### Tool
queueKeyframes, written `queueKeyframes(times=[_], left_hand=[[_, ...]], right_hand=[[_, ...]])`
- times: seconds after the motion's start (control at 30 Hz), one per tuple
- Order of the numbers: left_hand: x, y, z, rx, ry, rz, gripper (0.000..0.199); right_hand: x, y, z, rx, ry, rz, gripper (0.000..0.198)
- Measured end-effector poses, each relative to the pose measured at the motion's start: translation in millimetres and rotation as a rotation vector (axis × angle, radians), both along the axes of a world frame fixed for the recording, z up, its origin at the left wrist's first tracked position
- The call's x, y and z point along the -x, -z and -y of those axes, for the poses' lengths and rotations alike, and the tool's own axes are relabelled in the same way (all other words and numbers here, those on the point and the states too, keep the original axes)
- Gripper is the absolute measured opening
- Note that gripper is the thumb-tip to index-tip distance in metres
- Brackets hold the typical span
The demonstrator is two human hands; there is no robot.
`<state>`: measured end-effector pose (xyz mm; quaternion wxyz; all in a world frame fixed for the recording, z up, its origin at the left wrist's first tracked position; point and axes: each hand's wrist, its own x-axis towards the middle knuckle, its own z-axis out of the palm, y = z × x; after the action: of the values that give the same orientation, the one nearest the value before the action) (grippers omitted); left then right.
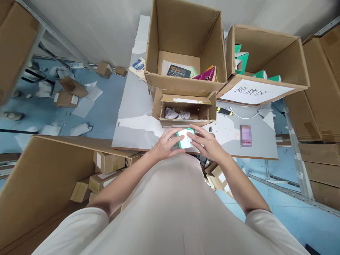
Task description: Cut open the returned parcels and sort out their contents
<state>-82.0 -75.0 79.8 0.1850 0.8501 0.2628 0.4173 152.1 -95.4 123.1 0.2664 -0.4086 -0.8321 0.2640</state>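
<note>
A small white box with green edges (183,142) is held over the front edge of the table, close to my body. My left hand (167,144) grips its left side, thumb below and fingers above. On the right side, my right hand (205,141) has its fingers curled over the box's top face and corner. Just beyond my hands stands an open narrow cardboard box (186,123) with crumpled white paper (171,113) inside. The underside of the small box is hidden.
Behind stands a tall carton (183,83) with books; right of it, a labelled carton (262,65) holds green-and-white boxes. A yellow-black cutter (224,111) and a pixelated purple item (246,136) lie on the table (132,136). A large carton (53,170) of parcels stands at left.
</note>
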Motion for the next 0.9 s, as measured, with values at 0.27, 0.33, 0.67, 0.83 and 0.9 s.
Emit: queueKeyframes(times=[0.27, 0.33, 0.67, 0.83, 0.9], left_hand=[[0.9, 5.8, 2.3, 0.033, -0.048, -0.012, 0.047], [0.3, 5.2, 1.3, 0.013, -0.038, -0.002, 0.046], [0.4, 7.3, 0.8, 0.024, -0.013, 0.020, 0.049], [-0.2, 11.0, 2.1, 0.011, -0.035, 0.053, 0.050], [0.1, 11.1, 0.4, 0.002, -0.034, 0.056, 0.052]], right_hand=[[9.1, -2.4, 2.3, -0.054, 0.140, -0.044, 0.035], [8.8, -2.8, 1.4, -0.059, 0.144, -0.040, 0.035], [7.1, -1.4, 1.4, -0.074, 0.092, 0.040, 0.023], [6.4, -0.7, 0.5, -0.039, 0.055, 0.002, 0.026], [5.3, 0.3, 0.2, -0.008, 0.042, -0.045, 0.032]])
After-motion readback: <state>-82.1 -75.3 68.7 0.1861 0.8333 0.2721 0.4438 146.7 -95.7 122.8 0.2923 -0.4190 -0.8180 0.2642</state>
